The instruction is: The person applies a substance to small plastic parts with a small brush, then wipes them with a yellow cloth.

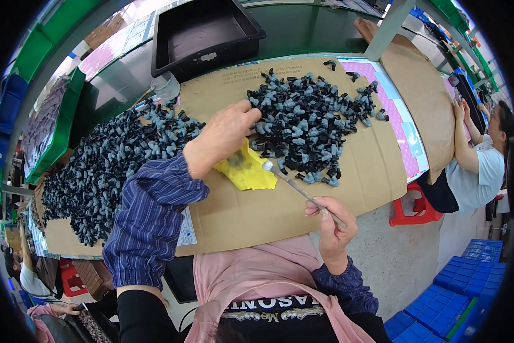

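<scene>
Black-and-grey parts are heaped toward the worktop's far edge, with a second heap at its left end. Looks mid-job, though I can't tell which heap's done and which is left. Left hand's at the first heap's left side, fingers narrow, can't tell if they're gripping anything. Right hand's by the near edge, pinching a brush-like tool, tip at a yellow cloth.

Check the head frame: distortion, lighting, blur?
Head view: fisheye bend is strong, bowing the near edge of the cardboard sheet, with black rim at both sides; head view: light is bright and fairly even, with soft sheen on the dark green tabletop; head view: left hand and right hand show no obvious motion blur.
</scene>
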Action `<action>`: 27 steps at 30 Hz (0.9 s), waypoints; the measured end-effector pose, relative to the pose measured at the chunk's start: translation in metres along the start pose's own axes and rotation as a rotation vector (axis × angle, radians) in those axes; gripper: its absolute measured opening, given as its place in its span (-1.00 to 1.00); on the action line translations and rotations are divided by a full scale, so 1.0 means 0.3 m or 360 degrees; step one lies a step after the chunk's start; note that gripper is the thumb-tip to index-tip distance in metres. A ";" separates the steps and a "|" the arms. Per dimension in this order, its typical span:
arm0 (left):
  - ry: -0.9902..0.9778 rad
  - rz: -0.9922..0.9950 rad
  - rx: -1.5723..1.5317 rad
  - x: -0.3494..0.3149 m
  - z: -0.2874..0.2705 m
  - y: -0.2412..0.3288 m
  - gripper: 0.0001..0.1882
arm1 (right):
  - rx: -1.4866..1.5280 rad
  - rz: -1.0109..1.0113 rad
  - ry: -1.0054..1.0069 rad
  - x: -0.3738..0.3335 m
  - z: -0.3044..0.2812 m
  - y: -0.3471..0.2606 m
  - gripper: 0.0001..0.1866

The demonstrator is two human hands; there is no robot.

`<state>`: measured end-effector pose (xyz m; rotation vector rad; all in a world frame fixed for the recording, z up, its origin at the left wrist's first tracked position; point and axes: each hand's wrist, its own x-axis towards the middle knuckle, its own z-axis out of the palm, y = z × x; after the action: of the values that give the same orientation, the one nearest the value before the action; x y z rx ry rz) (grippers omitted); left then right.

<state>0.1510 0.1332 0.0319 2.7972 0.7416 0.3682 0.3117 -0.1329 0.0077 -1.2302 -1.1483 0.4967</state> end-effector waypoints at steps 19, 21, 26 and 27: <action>0.1064 -0.1064 -0.2029 -0.443 0.114 0.164 -0.80 | 0.0319 -0.0007 -0.0022 0.020 0.188 -0.064 -0.74; 0.1074 -0.1086 -0.1933 -0.442 0.116 0.186 -0.80 | 0.0292 -0.0042 -0.0081 0.030 0.212 -0.068 -0.74; 0.1217 -0.1087 -0.1995 -0.450 0.117 0.184 -0.83 | -0.0089 -0.0307 -0.0285 0.024 0.227 -0.066 -0.75; 0.1222 -0.1093 -0.1993 -0.453 0.117 0.178 -0.83 | -0.0085 -0.0306 -0.0292 0.017 0.225 -0.064 -0.75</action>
<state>0.0714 0.0134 -0.0112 1.1143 1.0240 1.2258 0.2494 -0.1034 0.0214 -1.1227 -1.4284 0.4422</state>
